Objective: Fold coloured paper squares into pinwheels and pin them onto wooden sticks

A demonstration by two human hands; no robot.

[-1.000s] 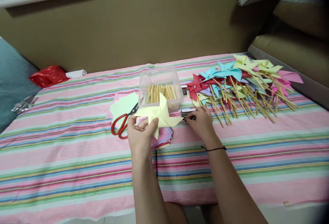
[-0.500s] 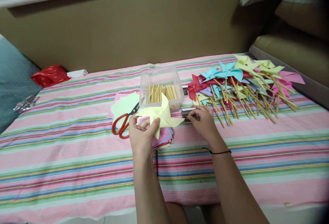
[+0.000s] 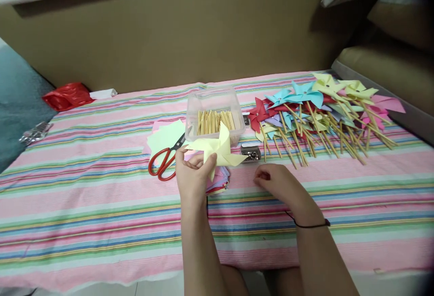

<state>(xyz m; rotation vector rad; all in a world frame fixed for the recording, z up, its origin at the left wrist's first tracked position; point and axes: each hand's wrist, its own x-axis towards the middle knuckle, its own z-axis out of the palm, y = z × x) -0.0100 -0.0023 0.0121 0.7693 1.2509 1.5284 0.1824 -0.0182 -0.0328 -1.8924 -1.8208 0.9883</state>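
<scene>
My left hand (image 3: pixel 195 176) pinches a pale yellow paper pinwheel (image 3: pixel 222 151) at its centre, thumb on the near side. The pinwheel has no stick on it. My right hand (image 3: pixel 276 182) is to the right, apart from the pinwheel, its fingers closed together; whatever they may hold is too small to make out. Just beyond it sits a small open box of shiny metal pieces (image 3: pixel 251 154). Under and behind the left hand lie a stack of coloured paper (image 3: pixel 220 180), light green sheets (image 3: pixel 166 136) and red-handled scissors (image 3: pixel 164 162).
A clear plastic container (image 3: pixel 196 99) with many short wooden sticks (image 3: pixel 213 121) stands behind the pinwheel. Finished pinwheels on sticks (image 3: pixel 307 94) are heaped at the right. A red plastic bag (image 3: pixel 69 97) and a white box (image 3: pixel 103 93) lie far left on the striped cloth (image 3: pixel 101 210).
My right hand has pulled back from the small box towards me, fingers closed. My left hand still holds the yellow pinwheel, its petals now folded more evenly in view.
</scene>
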